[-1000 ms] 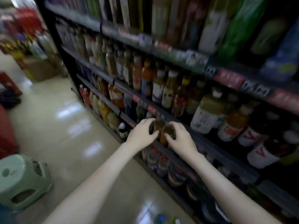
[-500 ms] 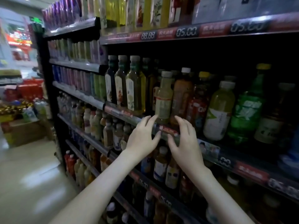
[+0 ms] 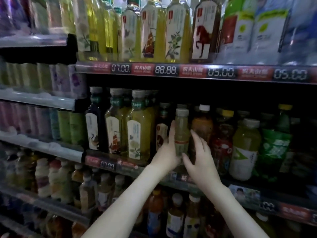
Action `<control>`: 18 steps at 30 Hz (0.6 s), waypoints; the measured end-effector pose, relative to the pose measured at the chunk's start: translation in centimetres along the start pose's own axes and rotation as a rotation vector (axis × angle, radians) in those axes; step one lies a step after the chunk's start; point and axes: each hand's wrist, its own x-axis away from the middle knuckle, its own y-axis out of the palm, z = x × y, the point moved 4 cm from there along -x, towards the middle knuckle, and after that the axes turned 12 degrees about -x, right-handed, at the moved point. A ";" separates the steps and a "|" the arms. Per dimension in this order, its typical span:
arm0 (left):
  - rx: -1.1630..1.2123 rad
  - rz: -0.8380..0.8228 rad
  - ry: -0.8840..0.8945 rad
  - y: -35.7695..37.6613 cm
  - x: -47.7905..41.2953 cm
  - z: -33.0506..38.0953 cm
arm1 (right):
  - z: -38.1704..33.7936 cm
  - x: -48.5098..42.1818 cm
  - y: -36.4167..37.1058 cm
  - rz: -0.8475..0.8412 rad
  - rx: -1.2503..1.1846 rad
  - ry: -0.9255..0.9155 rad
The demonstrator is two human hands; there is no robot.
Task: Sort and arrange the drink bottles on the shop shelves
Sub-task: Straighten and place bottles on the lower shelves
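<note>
- Pale yellow bottle (image 3: 181, 134) with a whitish cap stands upright at the front edge of the middle shelf (image 3: 127, 166), about halfway along the stretch in view.
- Cupped round its lower left side is the left hand (image 3: 169, 152), grasping it. One finger runs up beside the label and the others go behind the bottle, out of sight.
- From the other side, the right hand (image 3: 200, 162) has its fingers loose and spread, its thumb touching the pale yellow bottle low down. It is wrapped round nothing.
- Those spread fingers point up in front of a brown bottle (image 3: 203, 124), which stands just beside the pale one.
- Toward the shelf's right end come a red bottle (image 3: 222, 143), a yellow-green bottle (image 3: 245, 148) with a white label, then a green bottle (image 3: 274, 145).
- Toward the left end, tall bottles (image 3: 137, 131) with cream labels line the front edge.
- Overhead, a price strip (image 3: 164, 70) on the top shelf's front edge reads 07.00, 88.88, 05.00, 05.00, with tea bottles (image 3: 176, 31) standing above it.
- Down on the lower shelf, orange and yellow bottles (image 3: 173, 219) are partly hidden behind the forearms.
- At far left sit rows of cans (image 3: 65, 126), blurred.
</note>
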 end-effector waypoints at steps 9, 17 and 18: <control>0.103 0.151 0.166 0.9 2.2 0.2 | -0.7 0.1 -1.8 0.023 -0.190 0.127; 0.015 0.372 0.456 -1.5 5.6 2.8 | -3.2 1.7 -3.8 0.107 -0.351 0.055; 0.002 0.347 0.462 -1.5 5.8 2.9 | -3.1 2.0 -4.1 0.136 -0.382 0.062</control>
